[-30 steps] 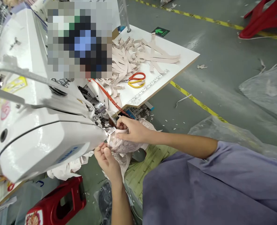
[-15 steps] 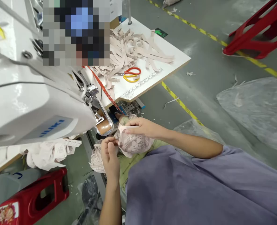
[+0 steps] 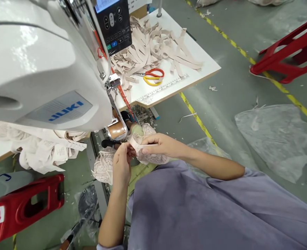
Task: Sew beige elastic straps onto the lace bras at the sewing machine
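Note:
A pale pink lace bra (image 3: pixel 153 158) lies between my hands above my lap, one cup hanging to the left of my left wrist. My left hand (image 3: pixel 121 161) is closed, thumb and fingers pinching the bra's edge near the middle. With thumb and fingers closed, my right hand (image 3: pixel 161 144) grips a smooth pale band on the same bra. The fingertips of both hands are close together, and part of the left ones is hidden. Just beyond them is the free arm of a white JUKI sewing machine (image 3: pixel 65 107), apart from the bra.
On the white machine table (image 3: pixel 166 93) lie pale fabric strips (image 3: pixel 153 45) and red-and-yellow scissors (image 3: pixel 153 76). A control panel (image 3: pixel 115 31) stands behind the machine head. More pale pieces (image 3: pixel 46 149) hang off the left table. Red stools (image 3: pixel 25 208) and plastic bags (image 3: pixel 275 135) are on the floor.
My view has shifted, so the machine head sits higher and the control panel shows. Both hands keep hold of the bra; the left hand has turned slightly and its fingertips meet the band.

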{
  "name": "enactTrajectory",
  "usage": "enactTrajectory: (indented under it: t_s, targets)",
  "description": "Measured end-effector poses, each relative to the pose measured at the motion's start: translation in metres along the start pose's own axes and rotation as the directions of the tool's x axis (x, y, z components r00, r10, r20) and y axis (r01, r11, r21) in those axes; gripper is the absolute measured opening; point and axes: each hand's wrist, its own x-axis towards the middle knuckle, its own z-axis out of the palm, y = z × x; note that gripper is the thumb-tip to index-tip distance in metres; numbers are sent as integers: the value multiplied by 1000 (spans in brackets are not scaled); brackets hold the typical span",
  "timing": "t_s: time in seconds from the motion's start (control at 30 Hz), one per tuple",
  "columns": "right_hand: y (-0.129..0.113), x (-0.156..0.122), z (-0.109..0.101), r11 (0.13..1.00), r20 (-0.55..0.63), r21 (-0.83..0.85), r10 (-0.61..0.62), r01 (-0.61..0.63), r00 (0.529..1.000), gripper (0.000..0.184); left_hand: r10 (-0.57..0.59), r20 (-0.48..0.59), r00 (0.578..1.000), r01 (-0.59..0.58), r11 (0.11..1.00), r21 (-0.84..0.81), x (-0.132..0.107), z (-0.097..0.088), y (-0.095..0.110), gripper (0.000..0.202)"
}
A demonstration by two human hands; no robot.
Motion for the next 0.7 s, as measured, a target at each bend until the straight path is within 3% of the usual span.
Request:
enactTrajectory:
  t_s: [0.53, 0.7]
  targets:
    - [-4, 2, 9, 997, 39, -82, -8, 12, 999, 28, 60, 19, 998, -61, 998, 17, -3, -7, 5, 39]
    - [2, 6, 6, 993, 64, -118, -26, 34, 998, 29, 33, -23, 999, -32, 999, 32, -11, -16, 10, 41]
